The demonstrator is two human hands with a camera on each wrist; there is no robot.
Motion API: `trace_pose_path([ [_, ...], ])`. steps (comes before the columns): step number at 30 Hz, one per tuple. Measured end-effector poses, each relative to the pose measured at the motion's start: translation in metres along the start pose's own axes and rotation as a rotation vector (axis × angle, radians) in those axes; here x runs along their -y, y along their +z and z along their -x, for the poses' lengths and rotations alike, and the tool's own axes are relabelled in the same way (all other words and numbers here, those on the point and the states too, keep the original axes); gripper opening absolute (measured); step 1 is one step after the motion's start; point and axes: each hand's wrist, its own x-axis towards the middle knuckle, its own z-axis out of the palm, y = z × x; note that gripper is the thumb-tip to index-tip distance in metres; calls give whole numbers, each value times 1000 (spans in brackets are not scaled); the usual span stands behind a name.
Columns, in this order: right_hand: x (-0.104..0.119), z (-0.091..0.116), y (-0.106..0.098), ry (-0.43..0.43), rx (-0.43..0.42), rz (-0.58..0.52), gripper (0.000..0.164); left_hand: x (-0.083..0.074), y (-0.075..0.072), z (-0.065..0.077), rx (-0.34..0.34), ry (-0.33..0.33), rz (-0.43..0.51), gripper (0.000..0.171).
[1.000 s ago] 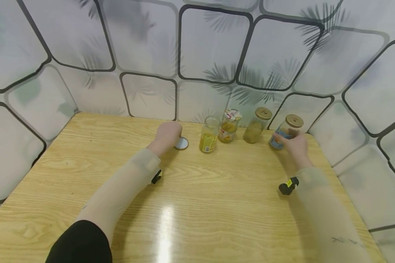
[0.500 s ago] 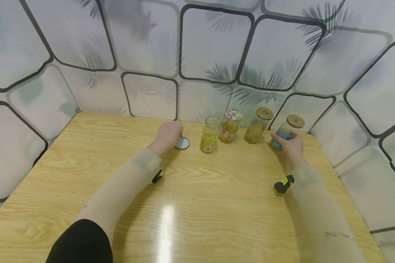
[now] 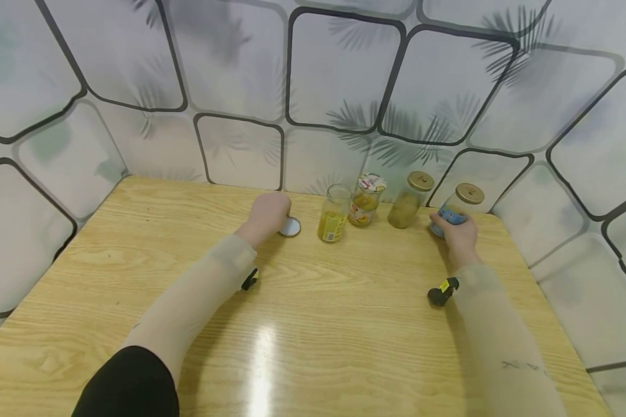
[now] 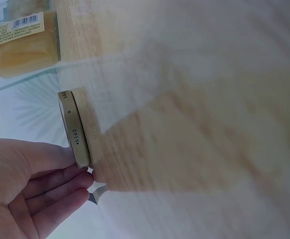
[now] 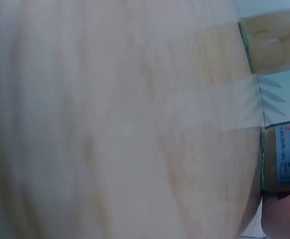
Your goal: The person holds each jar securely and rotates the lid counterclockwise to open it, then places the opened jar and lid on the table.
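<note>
My left hand point(image 3: 265, 219) pinches the edge of a round jar lid point(image 3: 290, 227) low at the table. The left wrist view shows this lid point(image 4: 75, 129) on edge, "OPEN" printed on its gold rim, thumb and fingers at one end. Just right of it stands a lidless glass jar point(image 3: 332, 226) with yellow contents. At the right end of the row, my right hand point(image 3: 461, 238) grips a glass jar with a blue label point(image 3: 452, 217) and a gold lid, upright on the table. In the right wrist view only part of the hand point(image 5: 284, 214) shows beside this jar.
Between the two outer jars stand a jar with a patterned white lid point(image 3: 363, 208) and a gold-lidded jar point(image 3: 404, 208) with pale contents. A patterned wall covering point(image 3: 240, 150) rises right behind the wooden table point(image 3: 313, 324).
My right hand and forearm have swung slightly left around the blue-labelled jar, which stays in place. The left hand keeps still with the lid.
</note>
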Motion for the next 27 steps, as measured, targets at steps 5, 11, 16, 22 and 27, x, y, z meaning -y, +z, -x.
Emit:
trace_pose_path([
  [5, 1, 0, 2, 31, -18, -45, 94, 0, 2, 0, 8, -9, 3, 50],
  [11, 4, 1, 6, 73, -35, -108, 95, 0, 2, 0, 11, -11, 6, 50],
  [16, 5, 0, 7, 80, -31, -131, 95, -1, 1, 0, 1, -8, -4, 48],
  [22, 7, 3, 6, 84, -30, -134, 96, -2, 0, 0, 17, -18, -9, 44],
  [27, 7, 5, 6, 78, -18, -141, 93, -3, -1, 1, 27, -27, -5, 47],
])
